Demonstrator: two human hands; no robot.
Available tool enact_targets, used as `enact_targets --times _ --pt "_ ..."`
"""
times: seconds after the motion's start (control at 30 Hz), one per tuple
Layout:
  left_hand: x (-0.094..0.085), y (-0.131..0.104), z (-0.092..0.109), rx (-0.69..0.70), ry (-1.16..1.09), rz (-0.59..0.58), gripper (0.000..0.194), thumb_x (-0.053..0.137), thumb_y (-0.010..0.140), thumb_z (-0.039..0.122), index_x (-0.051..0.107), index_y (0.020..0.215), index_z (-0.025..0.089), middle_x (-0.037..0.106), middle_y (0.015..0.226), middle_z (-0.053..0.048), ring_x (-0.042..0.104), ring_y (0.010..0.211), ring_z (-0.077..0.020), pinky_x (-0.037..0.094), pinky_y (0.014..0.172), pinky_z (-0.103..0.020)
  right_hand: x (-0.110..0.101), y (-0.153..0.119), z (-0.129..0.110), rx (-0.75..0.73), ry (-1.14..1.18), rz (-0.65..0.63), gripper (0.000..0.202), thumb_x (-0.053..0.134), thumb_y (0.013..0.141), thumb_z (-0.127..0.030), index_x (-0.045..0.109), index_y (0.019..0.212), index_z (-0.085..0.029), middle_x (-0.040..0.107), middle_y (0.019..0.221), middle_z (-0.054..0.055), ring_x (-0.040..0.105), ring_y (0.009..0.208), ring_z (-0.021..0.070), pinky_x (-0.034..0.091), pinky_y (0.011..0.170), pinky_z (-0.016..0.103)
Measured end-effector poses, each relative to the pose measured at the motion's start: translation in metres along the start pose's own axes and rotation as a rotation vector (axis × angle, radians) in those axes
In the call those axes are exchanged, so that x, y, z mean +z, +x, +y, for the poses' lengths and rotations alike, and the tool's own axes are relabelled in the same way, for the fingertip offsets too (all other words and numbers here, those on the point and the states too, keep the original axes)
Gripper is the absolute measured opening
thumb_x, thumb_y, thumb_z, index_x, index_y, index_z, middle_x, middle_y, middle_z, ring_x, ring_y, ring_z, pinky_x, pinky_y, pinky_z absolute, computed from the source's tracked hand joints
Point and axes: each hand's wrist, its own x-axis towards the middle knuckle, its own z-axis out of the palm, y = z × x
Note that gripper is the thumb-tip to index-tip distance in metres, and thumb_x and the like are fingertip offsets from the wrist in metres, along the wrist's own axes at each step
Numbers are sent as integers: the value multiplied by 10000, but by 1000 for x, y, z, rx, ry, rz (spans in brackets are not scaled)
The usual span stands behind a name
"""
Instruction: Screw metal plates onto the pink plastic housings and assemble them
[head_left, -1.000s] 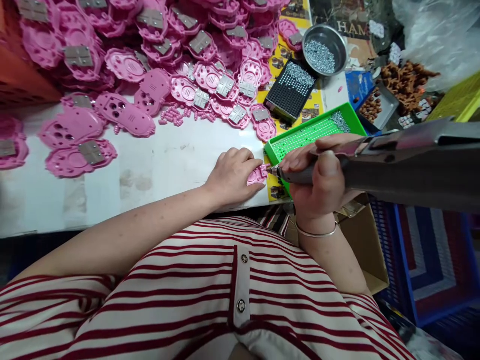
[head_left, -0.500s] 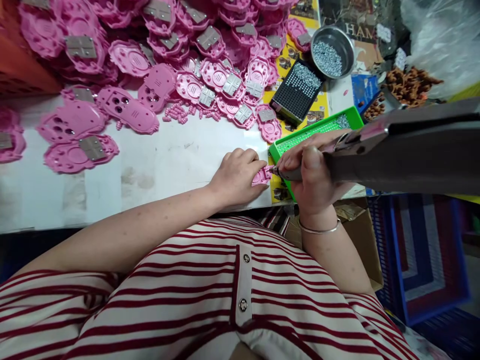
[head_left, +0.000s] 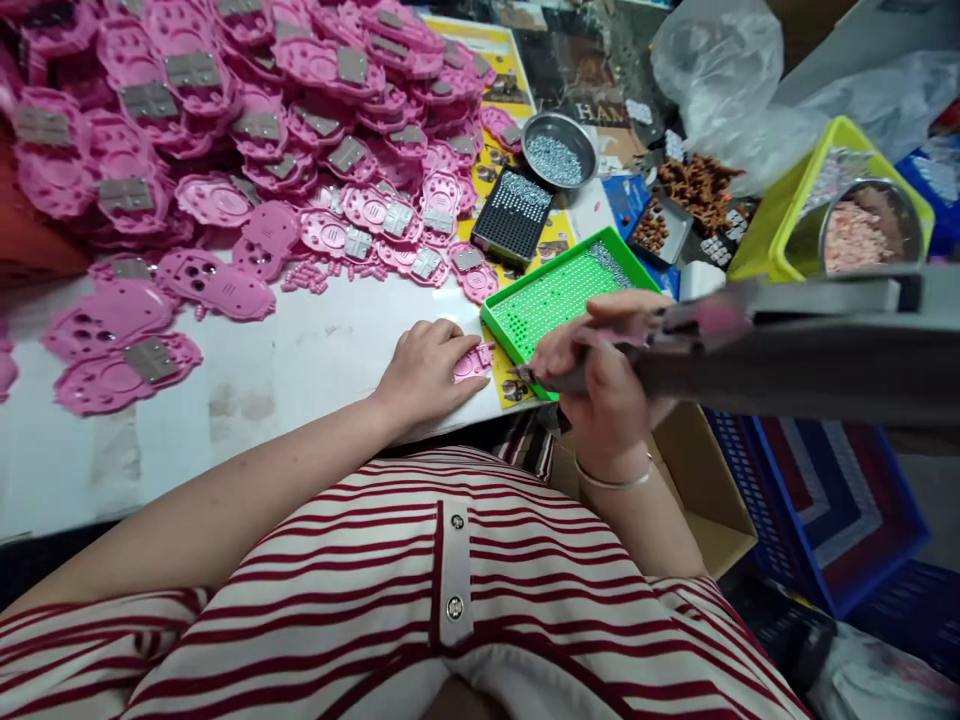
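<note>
My left hand [head_left: 429,372] lies on the table, closed around a small pink plastic casing [head_left: 472,362]; its fingers hide the casing's left part. In my right hand [head_left: 607,385] is a grey electric screwdriver [head_left: 765,365], its long body blurred and reaching toward the right edge. The bit points left and sits just right of the casing, apart from it. Below the screwdriver's front end is a green perforated tray [head_left: 491,318] with small silvery screws [head_left: 607,265] at its far end.
Beyond my left hand is a big heap of pink casings [head_left: 375,150] with metal plates. A black perforated tray [head_left: 510,220] and a metal bowl [head_left: 561,150] hold more screws. Rightward stand a yellow bin [head_left: 765,225], a cardboard box [head_left: 712,500] and a blue crate [head_left: 877,510].
The screwdriver bit has drawn back to the right from the casing, which my left hand still holds. The view has turned rightward, bringing the yellow bin into sight.
</note>
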Motion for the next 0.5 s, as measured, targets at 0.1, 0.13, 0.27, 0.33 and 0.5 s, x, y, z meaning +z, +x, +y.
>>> enact_targets --times 0.1,0.13,0.27,0.33,0.5 --pt "2 -2 -2 0 -13 6 477 590 857 515 669 1197 189 611 1084 -96 532 980 -269 433 878 -418 -25 -19 -21 -64 176 78 297 631 835 -445 593 1103 -322 525 659 -56 537 498 116 504 469 264" --pt "3 -1 -2 0 -13 5 491 589 858 516 660 1214 184 614 1088 -98 535 986 -271 437 886 -421 -32 -25 -26 -68 195 116 310 634 826 -446 597 1103 -310 534 653 -55 541 507 118 509 476 262" --pt "5 1 -1 14 -31 24 595 623 832 562 612 1287 178 614 1136 -107 542 1042 -281 453 928 -438 -59 -50 -29 -12 124 363 303 655 795 -409 598 1066 -288 608 728 -41 601 610 118 558 582 269" --pt "6 -2 -4 22 -52 71 644 643 817 578 583 1322 183 598 1196 -113 541 1098 -284 451 968 -439 -71 -58 -27 36 16 502 265 698 760 -388 611 974 -259 621 731 -43 613 617 116 568 595 273" --pt "4 -29 -25 -4 -3 208 633 637 833 563 560 1341 193 557 1289 -142 527 1189 -305 428 1031 -470 -89 -61 -27 93 -138 617 339 776 696 -455 598 831 -199 643 693 -36 637 590 127 574 616 301"
